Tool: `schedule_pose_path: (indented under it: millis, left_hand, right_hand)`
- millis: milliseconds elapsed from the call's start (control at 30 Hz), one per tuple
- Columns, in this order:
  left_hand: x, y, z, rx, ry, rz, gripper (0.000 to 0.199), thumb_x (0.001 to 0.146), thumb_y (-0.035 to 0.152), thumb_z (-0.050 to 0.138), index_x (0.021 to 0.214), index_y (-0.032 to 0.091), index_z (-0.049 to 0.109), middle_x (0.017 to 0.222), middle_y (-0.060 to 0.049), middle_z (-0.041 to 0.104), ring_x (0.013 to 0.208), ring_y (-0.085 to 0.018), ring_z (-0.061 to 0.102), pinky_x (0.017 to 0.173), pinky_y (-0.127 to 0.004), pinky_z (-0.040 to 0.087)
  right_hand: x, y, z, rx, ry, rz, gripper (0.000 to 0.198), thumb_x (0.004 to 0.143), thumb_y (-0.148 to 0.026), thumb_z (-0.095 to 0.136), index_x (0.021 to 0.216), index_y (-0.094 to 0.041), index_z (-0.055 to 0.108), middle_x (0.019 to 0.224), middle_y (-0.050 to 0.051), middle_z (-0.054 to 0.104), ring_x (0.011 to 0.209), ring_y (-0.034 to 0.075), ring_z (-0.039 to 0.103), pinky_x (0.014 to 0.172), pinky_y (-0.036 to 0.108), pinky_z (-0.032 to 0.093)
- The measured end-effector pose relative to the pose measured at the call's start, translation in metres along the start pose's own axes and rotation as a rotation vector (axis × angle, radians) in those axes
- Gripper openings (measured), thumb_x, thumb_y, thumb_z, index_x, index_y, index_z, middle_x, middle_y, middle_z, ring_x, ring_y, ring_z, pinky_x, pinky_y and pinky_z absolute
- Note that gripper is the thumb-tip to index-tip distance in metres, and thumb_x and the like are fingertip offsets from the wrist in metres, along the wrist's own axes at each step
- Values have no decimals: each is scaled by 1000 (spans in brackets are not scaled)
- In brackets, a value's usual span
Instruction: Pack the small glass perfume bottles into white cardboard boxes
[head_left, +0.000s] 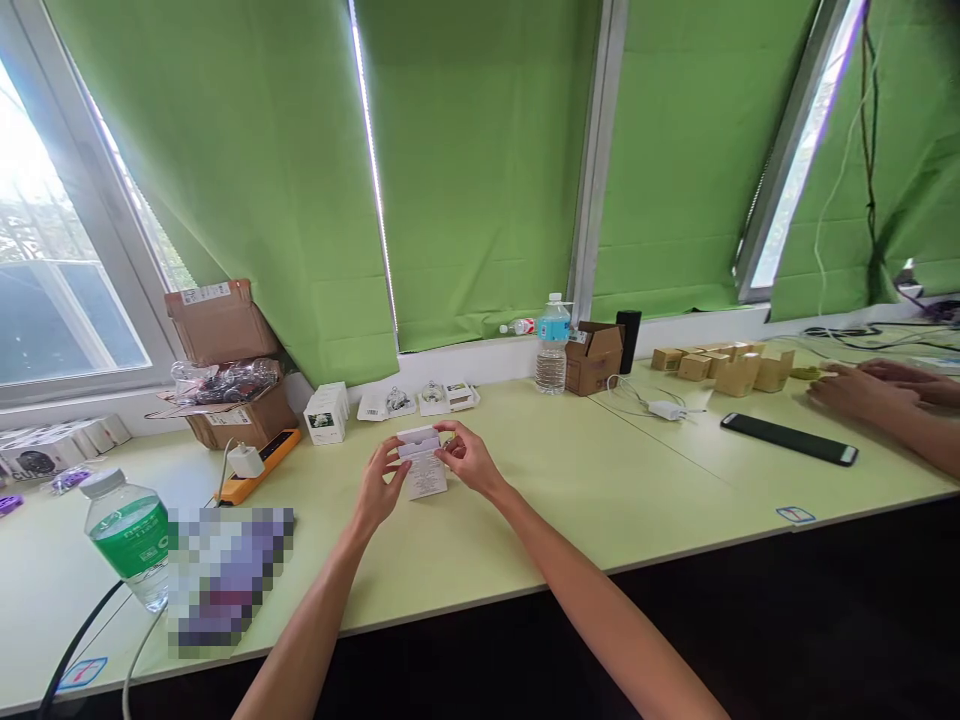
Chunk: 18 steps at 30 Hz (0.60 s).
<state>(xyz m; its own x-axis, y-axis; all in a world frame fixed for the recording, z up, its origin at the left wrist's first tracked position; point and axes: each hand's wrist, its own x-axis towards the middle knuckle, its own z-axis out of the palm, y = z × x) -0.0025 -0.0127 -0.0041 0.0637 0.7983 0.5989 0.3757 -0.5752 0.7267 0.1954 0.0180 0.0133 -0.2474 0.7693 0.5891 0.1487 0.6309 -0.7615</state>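
Observation:
A small white carton [427,475] with fine print on its face stands upright at the middle of the table, its top flaps raised. My left hand [381,485] grips its left edge between thumb and fingers. On the other side, my right hand [469,458] pinches the upper right edge near the flap. The inside of the carton is hidden from me. Behind my hands lie two opened white packs, one with a clear round item [397,401] and another with a similar clear item [433,394]. A row of white cartons [325,414] stands to their left.
At left are a green-labelled water bottle [133,540], an orange power strip [261,468] and brown cardboard boxes [247,420]. A large bottle [551,350] and a brown box [594,360] stand behind. Rightward are a white charger [667,410], a black bar [789,439], small tan boxes [696,366] and another person's hands [862,390].

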Motion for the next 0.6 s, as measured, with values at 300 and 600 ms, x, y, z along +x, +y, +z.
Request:
schedule_pose_path:
  millis: [300,600]
  left_hand:
    - [-1,6,-1,31,-12,30,26,85,40,53,102,22,62,123,-9,53,103,-21,60,76,-33,56]
    - [-1,10,-1,29,-3,30,26,84,41,53,98,22,64,120,-8,54,103,-21,58,75,-32,57]
  right_hand:
    - [0,-4,-1,-11,9,-42,33,76,-30,61,109,-24,62,108,5,58,59,8,51,51,21,44]
    - [-1,-3,-2,-34,18,-12,33,85,-44,51,83,-18,71,109,9,59,67,12,56,57,25,48]
